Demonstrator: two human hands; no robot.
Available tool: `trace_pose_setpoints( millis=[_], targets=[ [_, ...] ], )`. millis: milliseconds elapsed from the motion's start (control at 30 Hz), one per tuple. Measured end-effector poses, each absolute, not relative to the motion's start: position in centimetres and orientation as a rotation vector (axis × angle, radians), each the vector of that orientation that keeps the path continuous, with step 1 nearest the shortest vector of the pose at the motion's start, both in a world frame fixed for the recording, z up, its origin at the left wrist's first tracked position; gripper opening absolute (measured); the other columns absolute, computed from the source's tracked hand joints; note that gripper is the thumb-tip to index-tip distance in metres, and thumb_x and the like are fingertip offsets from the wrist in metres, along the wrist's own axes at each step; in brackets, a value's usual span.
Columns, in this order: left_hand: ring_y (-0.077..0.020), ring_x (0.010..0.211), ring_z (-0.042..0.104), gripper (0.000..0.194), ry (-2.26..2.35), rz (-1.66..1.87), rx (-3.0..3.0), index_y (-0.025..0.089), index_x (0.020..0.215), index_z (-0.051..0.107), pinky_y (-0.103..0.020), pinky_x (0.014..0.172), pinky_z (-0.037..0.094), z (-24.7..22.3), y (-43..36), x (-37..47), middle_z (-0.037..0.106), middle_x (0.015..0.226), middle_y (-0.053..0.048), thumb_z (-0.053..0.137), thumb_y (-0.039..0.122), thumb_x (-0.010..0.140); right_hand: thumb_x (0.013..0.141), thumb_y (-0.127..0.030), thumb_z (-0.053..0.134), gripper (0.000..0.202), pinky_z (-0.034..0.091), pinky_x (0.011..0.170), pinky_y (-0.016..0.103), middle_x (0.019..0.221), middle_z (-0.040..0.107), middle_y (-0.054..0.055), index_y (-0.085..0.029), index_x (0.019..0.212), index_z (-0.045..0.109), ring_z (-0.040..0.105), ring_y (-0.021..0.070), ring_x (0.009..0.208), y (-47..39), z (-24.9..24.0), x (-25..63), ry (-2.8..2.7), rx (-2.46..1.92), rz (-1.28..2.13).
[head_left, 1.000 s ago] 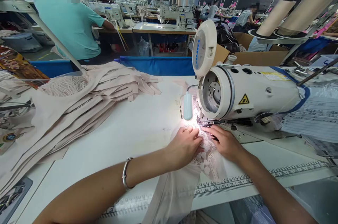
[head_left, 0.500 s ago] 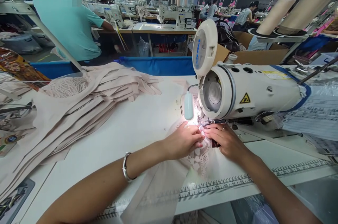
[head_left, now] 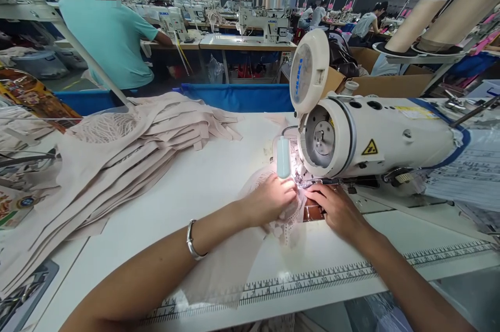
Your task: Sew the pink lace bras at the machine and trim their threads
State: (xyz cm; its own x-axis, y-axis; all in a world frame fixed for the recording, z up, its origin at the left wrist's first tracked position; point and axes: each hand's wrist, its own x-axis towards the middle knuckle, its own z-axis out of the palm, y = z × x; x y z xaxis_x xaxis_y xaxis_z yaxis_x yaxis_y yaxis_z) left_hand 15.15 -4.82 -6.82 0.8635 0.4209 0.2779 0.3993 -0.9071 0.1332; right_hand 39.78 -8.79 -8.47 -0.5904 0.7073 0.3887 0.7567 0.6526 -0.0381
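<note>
Pale pink lace fabric [head_left: 284,230] lies under the needle end of a white sewing machine [head_left: 394,131], lit by a small lamp [head_left: 283,157]. My left hand [head_left: 271,200] is closed on the lace just left of the needle area, its fingers curled. My right hand [head_left: 339,209] rests at the fabric's right edge, fingers stretched out and tips touching it. A brown plate [head_left: 313,211] shows between the hands. Sheer fabric [head_left: 226,272] trails from the lace beneath my left forearm to the table's front edge. The needle itself cannot be made out.
A layered pile of pale pink cut pieces [head_left: 156,139] covers the table's left side. A printed ruler strip [head_left: 297,285] runs along the front edge. Thread cones [head_left: 416,24] stand behind the machine at right. Across a blue trough [head_left: 242,97], a person in a turquoise shirt [head_left: 105,40] sits.
The lace and trailing sheer fabric have shifted away from me and to the left. My left fingers have curled in. The wheel inside the machine's open end, blurred before, now looks sharp.
</note>
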Motion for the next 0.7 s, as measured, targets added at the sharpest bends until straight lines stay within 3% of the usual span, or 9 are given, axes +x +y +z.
trace_pose_setpoints(
  millis=[100, 167, 267, 367, 433, 500, 567, 700],
  targets=[
    [-0.0182, 0.081, 0.057, 0.016, 0.435, 0.399, 3.019, 0.011, 0.088, 0.065, -0.03, 0.074, 0.042, -6.5, -5.0, 15.2, 0.065, 0.089, -0.007, 0.052, 0.001, 0.087, 0.071, 0.007, 0.036, 0.058, 0.056, 0.075, 0.035, 0.113, 0.072, 0.007, -0.02, 0.109, 0.069, 0.068, 0.0233, 0.094, -8.8, -8.6, 39.9, -2.488, -1.177, -0.204],
    [-0.0178, 0.081, 0.057, 0.023, 0.415, 0.404, 3.016, 0.012, 0.104, 0.067, -0.031, 0.072, 0.04, -6.4, -5.3, 15.2, 0.065, 0.094, -0.007, 0.051, 0.003, 0.09, 0.07, 0.007, 0.037, 0.058, 0.055, 0.071, 0.032, 0.115, 0.072, 0.006, -0.021, 0.109, 0.069, 0.068, 0.0218, 0.094, -8.8, -8.5, 39.8, -2.477, -1.171, -0.213],
    [-0.0211, 0.086, 0.058, 0.035, 0.513, 0.417, 2.998, 0.021, 0.129, 0.062, -0.034, 0.072, 0.04, -6.6, -5.9, 15.3, 0.064, 0.108, -0.009, 0.06, 0.028, 0.095, 0.073, 0.006, 0.039, 0.055, 0.051, 0.064, 0.029, 0.106, 0.074, 0.004, -0.022, 0.109, 0.069, 0.068, 0.0201, 0.087, -9.1, -8.1, 39.7, -2.442, -1.177, -0.287],
    [-0.0224, 0.082, 0.057, 0.053, 0.663, 0.416, 3.007, 0.023, 0.136, 0.058, -0.037, 0.072, 0.042, -7.3, -6.7, 15.8, 0.062, 0.103, -0.009, 0.058, 0.055, 0.094, 0.081, 0.001, 0.045, 0.044, 0.049, 0.06, 0.028, 0.09, 0.075, 0.002, -0.021, 0.111, 0.069, 0.068, 0.0178, 0.076, -9.3, -8.0, 39.6, -2.355, -1.185, -0.34],
    [-0.022, 0.079, 0.057, 0.059, 0.725, 0.446, 3.035, 0.02, 0.137, 0.057, -0.037, 0.07, 0.043, -7.9, -7.1, 16.2, 0.062, 0.101, -0.009, 0.054, 0.061, 0.094, 0.085, -0.004, 0.049, 0.034, 0.049, 0.059, 0.028, 0.087, 0.073, 0.002, -0.02, 0.108, 0.07, 0.068, 0.0174, 0.073, -9.3, -8.1, 39.7, -2.292, -1.218, -0.353],
    [-0.0216, 0.079, 0.057, 0.057, 0.742, 0.484, 3.064, 0.014, 0.134, 0.057, -0.036, 0.068, 0.044, -8.2, -7.2, 16.5, 0.063, 0.1, -0.01, 0.052, 0.056, 0.097, 0.084, -0.004, 0.049, 0.035, 0.048, 0.057, 0.027, 0.085, 0.071, 0.003, -0.02, 0.106, 0.071, 0.067, 0.0172, 0.071, -9.3, -8.2, 39.8, -2.282, -1.238, -0.339],
    [-0.0208, 0.079, 0.058, 0.042, 0.725, 0.512, 3.072, 0.009, 0.124, 0.061, -0.034, 0.068, 0.046, -8.4, -7.1, 16.5, 0.064, 0.096, -0.01, 0.048, 0.042, 0.102, 0.08, 0.002, 0.043, 0.047, 0.05, 0.058, 0.025, 0.088, 0.07, 0.004, -0.021, 0.111, 0.071, 0.065, 0.0159, 0.072, -9.2, -8.1, 39.8, -2.337, -1.181, -0.273],
    [-0.0194, 0.081, 0.058, 0.031, 0.681, 0.513, 3.047, 0.011, 0.094, 0.065, -0.033, 0.072, 0.048, -8.1, -6.9, 16.3, 0.064, 0.09, -0.009, 0.037, 0.02, 0.104, 0.078, 0.008, 0.039, 0.052, 0.055, 0.073, 0.03, 0.111, 0.072, 0.007, -0.019, 0.111, 0.069, 0.065, 0.0196, 0.094, -9.1, -7.7, 39.7, -2.439, -0.936, -0.196]
  ],
)
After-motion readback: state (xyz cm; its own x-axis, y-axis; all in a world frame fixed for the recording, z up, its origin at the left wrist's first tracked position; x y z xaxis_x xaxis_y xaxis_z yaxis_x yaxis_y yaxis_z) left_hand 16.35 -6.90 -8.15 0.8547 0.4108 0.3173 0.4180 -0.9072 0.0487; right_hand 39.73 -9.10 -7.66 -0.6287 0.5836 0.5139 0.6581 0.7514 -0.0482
